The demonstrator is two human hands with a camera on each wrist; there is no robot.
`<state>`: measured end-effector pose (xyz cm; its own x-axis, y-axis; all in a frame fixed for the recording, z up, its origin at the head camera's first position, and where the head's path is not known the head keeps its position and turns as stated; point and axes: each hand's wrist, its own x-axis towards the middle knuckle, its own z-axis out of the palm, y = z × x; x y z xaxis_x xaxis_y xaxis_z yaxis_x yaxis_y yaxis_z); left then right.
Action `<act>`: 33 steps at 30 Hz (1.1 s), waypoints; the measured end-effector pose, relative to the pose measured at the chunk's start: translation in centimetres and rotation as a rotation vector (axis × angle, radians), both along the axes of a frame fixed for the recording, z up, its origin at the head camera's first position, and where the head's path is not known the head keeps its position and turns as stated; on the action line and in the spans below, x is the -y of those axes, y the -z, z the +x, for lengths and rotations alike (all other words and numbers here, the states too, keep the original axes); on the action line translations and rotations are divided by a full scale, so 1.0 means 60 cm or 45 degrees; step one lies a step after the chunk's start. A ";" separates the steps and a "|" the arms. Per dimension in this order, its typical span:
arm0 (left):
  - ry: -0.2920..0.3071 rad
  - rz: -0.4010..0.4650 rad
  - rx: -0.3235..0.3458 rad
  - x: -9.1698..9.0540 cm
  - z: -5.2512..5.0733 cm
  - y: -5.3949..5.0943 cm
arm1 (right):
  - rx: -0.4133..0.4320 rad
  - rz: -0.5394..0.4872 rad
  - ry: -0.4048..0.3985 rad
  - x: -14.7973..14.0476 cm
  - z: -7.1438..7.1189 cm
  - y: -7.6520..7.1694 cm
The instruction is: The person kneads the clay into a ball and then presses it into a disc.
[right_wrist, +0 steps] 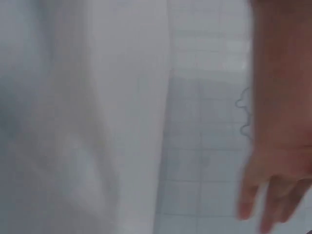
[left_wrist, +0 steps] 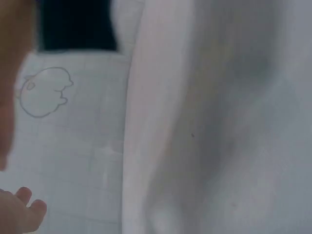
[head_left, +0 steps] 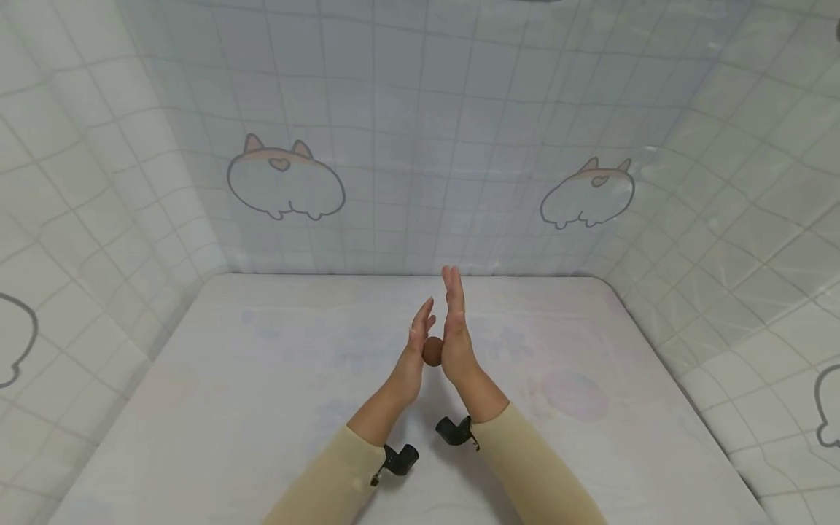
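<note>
A: What's at the far left?
B: A white sheet wall with a grey grid [head_left: 72,240], carrying part of a thick grey outline [head_left: 34,332] at the edge of the view. Next comes the white table covering with faint pastel patches [head_left: 230,379], reaching across below the back wall.
A: And on that back wall?
B: On the left, a round white cartoon animal with orange ears [head_left: 285,182]. Lower down, a cream long sleeve [head_left: 335,474] enters from the bottom, with a small black wrist device [head_left: 400,460] on its inner side.
A: That leads to the left hand [head_left: 410,357]?
B: Yes. It's flat, fingers extended and pointing up and away, palm turned inward; nothing is gripped by the fingers.
A: Where's the ball?
B: The small brown round ball [head_left: 432,351] sits between the two palms, touching both near their lower parts.
A: And the right hand [head_left: 457,343]?
B: Also flat, fingers straight and close together, reaching further up in the head view than the left; they curl round nothing.
A: Beyond it?
B: A second black wrist device [head_left: 454,431], the other cream sleeve [head_left: 534,467], then a smaller cartoon animal drawing [head_left: 588,197] and the right-hand gridded wall [head_left: 741,240].
</note>
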<state>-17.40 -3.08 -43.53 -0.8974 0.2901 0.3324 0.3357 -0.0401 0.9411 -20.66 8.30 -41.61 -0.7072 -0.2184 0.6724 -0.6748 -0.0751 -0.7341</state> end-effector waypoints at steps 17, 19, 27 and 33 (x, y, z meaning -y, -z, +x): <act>-0.167 0.204 -0.132 0.008 -0.004 -0.035 | 0.046 0.054 -0.208 0.012 0.005 0.046; -0.207 0.205 -0.114 0.009 -0.009 -0.039 | 0.017 0.028 -0.230 0.016 0.009 0.046; -0.265 0.151 0.008 0.011 -0.024 -0.029 | -0.016 -0.052 -0.299 0.021 0.029 0.025; -0.160 0.045 0.060 0.009 -0.018 -0.008 | -0.022 -0.016 -0.237 0.013 0.019 0.010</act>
<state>-18.48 -3.61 -43.06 -0.9409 0.1631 0.2968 0.2953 -0.0340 0.9548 -19.54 7.55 -42.18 -0.6436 -0.3355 0.6879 -0.6612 -0.2090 -0.7205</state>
